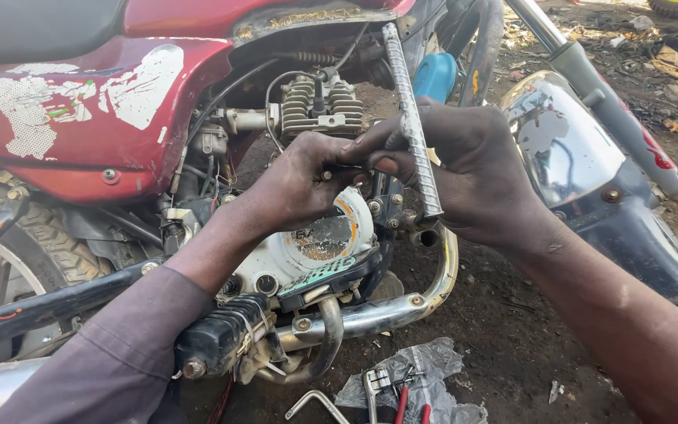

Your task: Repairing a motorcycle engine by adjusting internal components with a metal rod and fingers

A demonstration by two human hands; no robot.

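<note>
The right hand [472, 177] pinches a ribbed steel bar [411, 118] running eleven to five o'clock, its lower end meeting the closed left hand [308, 184] at nine o'clock.

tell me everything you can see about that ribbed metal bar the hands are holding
The grey ribbed steel bar looks like rebar: straight, with raised cross ridges and a dull, worn surface. It stands nearly upright, tilted slightly, in front of the finned engine cylinder. The right hand grips its lower half; the left hand meets it there. Its lower end sits by the engine cover.

Peeling white sticker [139, 82] on red side panel [80, 141].
</note>
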